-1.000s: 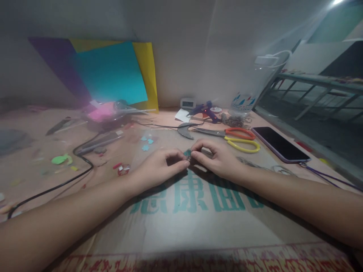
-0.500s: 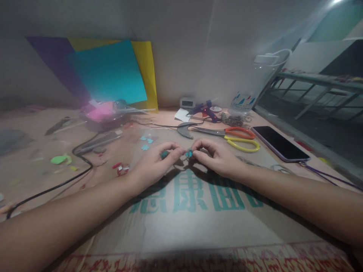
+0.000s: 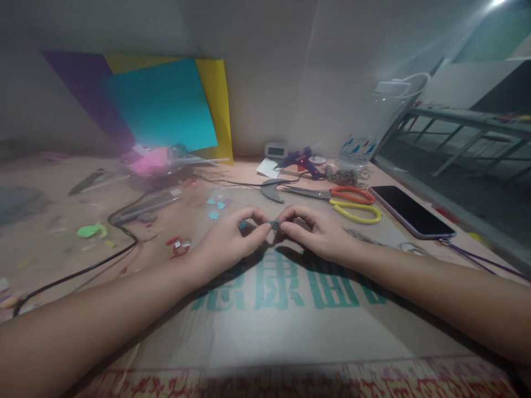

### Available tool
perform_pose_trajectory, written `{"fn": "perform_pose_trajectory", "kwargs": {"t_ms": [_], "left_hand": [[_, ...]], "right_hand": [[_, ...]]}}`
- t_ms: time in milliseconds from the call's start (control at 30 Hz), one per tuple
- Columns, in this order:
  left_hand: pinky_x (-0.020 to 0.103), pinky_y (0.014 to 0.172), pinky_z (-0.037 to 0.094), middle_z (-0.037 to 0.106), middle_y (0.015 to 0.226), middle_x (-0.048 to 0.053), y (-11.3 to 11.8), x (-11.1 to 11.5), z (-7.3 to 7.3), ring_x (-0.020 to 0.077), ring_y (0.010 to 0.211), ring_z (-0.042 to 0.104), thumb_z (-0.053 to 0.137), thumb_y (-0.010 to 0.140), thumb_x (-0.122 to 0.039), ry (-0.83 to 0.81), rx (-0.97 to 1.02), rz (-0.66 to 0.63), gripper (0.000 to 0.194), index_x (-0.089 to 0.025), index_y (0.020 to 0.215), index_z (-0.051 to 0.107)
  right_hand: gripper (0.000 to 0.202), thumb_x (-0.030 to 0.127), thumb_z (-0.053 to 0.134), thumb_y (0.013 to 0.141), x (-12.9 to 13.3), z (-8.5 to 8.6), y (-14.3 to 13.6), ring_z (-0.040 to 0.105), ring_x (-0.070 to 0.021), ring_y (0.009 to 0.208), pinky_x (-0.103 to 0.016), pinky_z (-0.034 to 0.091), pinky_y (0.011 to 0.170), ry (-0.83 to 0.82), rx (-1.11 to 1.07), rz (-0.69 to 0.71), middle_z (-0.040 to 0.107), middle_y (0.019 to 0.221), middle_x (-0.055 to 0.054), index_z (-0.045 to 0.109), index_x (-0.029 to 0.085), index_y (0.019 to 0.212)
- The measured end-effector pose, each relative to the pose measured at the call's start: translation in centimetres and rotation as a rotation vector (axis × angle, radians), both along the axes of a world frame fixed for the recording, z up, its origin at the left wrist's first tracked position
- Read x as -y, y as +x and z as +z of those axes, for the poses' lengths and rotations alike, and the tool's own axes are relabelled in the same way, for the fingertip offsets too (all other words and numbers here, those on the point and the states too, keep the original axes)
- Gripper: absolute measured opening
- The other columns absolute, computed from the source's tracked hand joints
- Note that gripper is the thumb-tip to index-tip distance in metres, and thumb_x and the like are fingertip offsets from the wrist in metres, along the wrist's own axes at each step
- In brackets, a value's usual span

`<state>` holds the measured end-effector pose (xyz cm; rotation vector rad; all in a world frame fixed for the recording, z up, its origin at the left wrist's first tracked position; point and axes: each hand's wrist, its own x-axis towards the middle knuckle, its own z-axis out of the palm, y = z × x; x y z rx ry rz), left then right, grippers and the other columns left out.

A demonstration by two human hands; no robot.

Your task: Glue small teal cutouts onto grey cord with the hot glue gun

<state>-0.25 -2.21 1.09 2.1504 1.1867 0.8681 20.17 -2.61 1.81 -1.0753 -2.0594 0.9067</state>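
Note:
Fingertips of my left hand [image 3: 238,237] and my right hand [image 3: 309,229] nearly meet over the cardboard, each in a pinch. Between them is a small teal piece [image 3: 274,224], perhaps a cut-out flower; its exact shape is mostly hidden by the fingers. Another bit of teal [image 3: 243,225] shows inside the curve of my left hand, and I cannot tell whether it is joined to the first. Left of that hand lie several light-blue flower-shaped cut-outs [image 3: 213,215]. Scissors [image 3: 350,202] with orange and yellow handles lie beyond my right hand.
A purple glue gun [image 3: 305,161] stands at the back beside a grey crescent piece [image 3: 271,190]. To the right are a phone [image 3: 410,211] and a clear plastic cup [image 3: 357,143]. Coloured sheets [image 3: 166,105] lean on the wall. A black cable [image 3: 83,268] crosses the left side.
Both hands stay in place. The fingertips have closed further over the teal piece, which now shows less. The view has shifted slightly.

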Motion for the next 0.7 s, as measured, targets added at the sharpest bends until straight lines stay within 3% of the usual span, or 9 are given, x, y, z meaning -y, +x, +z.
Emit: {"fn": "perform_pose_trajectory", "kwargs": {"t_ms": [233, 433, 700], "left_hand": [[0.026, 0.072, 0.045, 0.067, 0.08, 0.0, 0.04, 0.01, 0.02, 0.0162, 0.077, 0.061, 0.05, 0.087, -0.035, 0.028, -0.014, -0.038, 0.021, -0.019, 0.082, 0.063], [0.027, 0.08, 0.047, 0.07, 0.096, 0.002, 0.03, -0.05, -0.06, 0.0182, 0.09, 0.063, 0.054, 0.086, -0.042, -0.009, 0.077, -0.043, 0.028, -0.022, 0.101, 0.065], [0.027, 0.074, 0.047, 0.069, 0.083, 0.001, 0.08, 0.02, 0.17, 0.0179, 0.08, 0.062, 0.054, 0.084, -0.041, -0.003, 0.023, -0.001, 0.024, -0.019, 0.082, 0.065]], "right_hand": [[0.015, 0.03, 0.056, 0.085, -0.2, -0.12, -0.12, 0.063, -0.014, 0.072, -0.025, 0.049, 0.066, 0.005, 0.03, -0.024, 0.068, 0.078, -0.003, 0.062, 0.016, 0.088], [0.015, 0.03, 0.058, 0.084, -0.32, -0.17, 0.05, 0.06, -0.0123, 0.068, -0.023, 0.046, 0.062, 0.084, 0.036, -0.116, 0.067, 0.077, -0.001, 0.064, 0.016, 0.085], [0.014, 0.03, 0.06, 0.082, -0.33, -0.25, -0.12, 0.062, -0.0132, 0.07, -0.024, 0.047, 0.064, 0.108, 0.035, -0.105, 0.068, 0.077, -0.001, 0.066, 0.017, 0.083]]}}
